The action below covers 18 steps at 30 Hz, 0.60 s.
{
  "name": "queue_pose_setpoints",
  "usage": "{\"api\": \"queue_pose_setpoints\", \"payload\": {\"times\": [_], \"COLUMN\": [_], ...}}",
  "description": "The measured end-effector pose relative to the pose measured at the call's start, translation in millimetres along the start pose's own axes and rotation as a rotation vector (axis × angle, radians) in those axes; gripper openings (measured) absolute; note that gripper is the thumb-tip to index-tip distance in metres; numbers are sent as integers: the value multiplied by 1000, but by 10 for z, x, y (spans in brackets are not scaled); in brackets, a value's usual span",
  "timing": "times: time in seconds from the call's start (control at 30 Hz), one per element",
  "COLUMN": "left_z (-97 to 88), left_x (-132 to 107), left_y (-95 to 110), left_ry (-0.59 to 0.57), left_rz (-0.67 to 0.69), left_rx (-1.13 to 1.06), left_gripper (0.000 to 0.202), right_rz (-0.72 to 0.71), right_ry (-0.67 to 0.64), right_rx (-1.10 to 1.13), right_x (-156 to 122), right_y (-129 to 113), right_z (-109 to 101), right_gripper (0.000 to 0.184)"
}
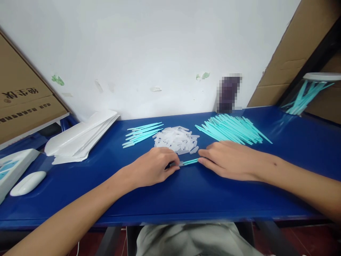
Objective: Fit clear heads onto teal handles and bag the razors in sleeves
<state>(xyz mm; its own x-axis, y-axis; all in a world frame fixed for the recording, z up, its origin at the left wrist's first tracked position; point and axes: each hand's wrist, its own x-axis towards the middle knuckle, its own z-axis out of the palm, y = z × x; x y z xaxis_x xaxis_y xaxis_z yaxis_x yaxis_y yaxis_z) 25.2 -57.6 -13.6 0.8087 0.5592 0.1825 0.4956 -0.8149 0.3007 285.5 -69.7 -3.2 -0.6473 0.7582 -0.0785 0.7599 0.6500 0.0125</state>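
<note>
Just in front of a pile of small translucent caps (176,139), my two hands are close together, low over the blue tabletop. Thumb and fingers of my left hand (153,166) pinch a clear cap (181,164), partly hidden by the fingertips. My right hand (231,160) is closed on the thin turquoise stick (191,161) whose end meets that cap; there appear to be two sticks side by side. Behind my left hand lie several turquoise sticks with pale covered ends (144,132). Beyond my right hand spreads a heap of turquoise sticks (231,128).
White paper sheets or bags (82,137) lie at the left, with a white mouse (28,184) and a white device (13,167) nearer. A clear jar (306,94) of sticks stands far right. A wall and cardboard (282,53) bound the blue table (202,199).
</note>
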Motion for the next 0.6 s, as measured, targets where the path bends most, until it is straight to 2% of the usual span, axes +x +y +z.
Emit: {"api": "queue_pose_setpoints", "payload": {"times": [0.23, 0.43, 0.6], "left_z": [32, 46, 32], "left_x": [-19, -17, -13], "left_y": [-50, -66, -52], "left_ry": [31, 44, 31], "left_rz": [6, 48, 25], "left_rx": [8, 5, 15], "left_gripper": [13, 15, 12], "right_rz": [-23, 5, 23], "right_ry": [7, -14, -34], "right_rx": [71, 73, 76], "right_x": [3, 0, -1], "right_y": [28, 11, 5], "right_z": [28, 9, -7], "right_gripper": [46, 46, 46]}}
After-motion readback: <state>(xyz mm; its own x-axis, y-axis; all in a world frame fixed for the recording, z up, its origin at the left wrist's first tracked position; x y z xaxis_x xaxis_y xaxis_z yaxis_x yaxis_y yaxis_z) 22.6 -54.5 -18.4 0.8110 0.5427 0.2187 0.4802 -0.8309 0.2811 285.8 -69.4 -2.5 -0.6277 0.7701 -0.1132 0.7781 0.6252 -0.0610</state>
